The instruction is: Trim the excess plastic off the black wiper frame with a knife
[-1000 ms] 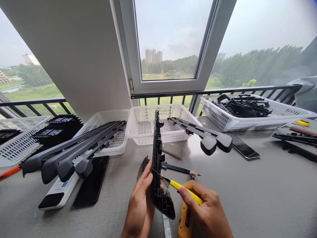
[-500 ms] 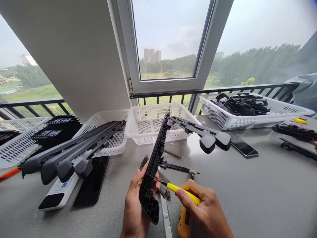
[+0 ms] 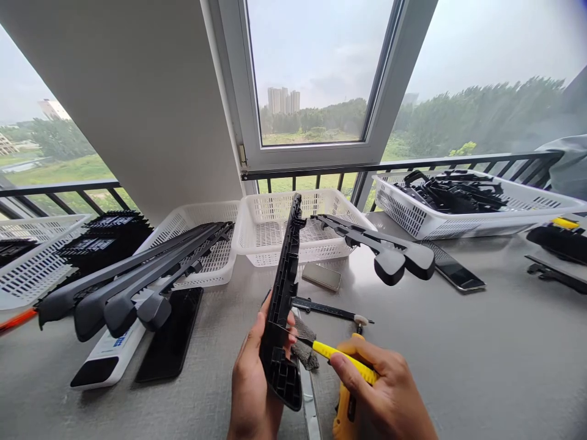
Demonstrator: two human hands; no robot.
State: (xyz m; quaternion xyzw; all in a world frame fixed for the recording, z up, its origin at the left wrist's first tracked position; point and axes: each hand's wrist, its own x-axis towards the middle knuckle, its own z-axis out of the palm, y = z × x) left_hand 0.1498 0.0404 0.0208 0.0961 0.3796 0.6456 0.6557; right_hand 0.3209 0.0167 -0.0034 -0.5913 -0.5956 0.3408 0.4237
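Observation:
My left hand (image 3: 257,366) is wrapped round a long black plastic trim piece (image 3: 283,275), its ribbed inner side facing me and its thick end low. In my right hand (image 3: 383,382) is a yellow-handled utility knife (image 3: 342,359); its thin blade reaches the trim piece's edge by my left fingertips. Whether the blade cuts in, I cannot tell. Beneath my hands lie a grey cloth (image 3: 306,351), a black caliper (image 3: 328,307), a metal ruler (image 3: 309,397) and a yellow rotary tool (image 3: 346,406) with a pale round tip.
Several matching trim pieces (image 3: 137,275) lie at left, two more trim pieces (image 3: 394,253) at right. White baskets (image 3: 302,253) line the window side; the right basket (image 3: 431,227) holds black parts. Phones (image 3: 452,269) and a white device (image 3: 105,360) rest on the grey table (image 3: 458,366).
The trim piece has swung more upright, its far end shifting left and its thick end slightly right. The knife stays against its edge. At far right, a dark part and a co-worker's hand have moved.

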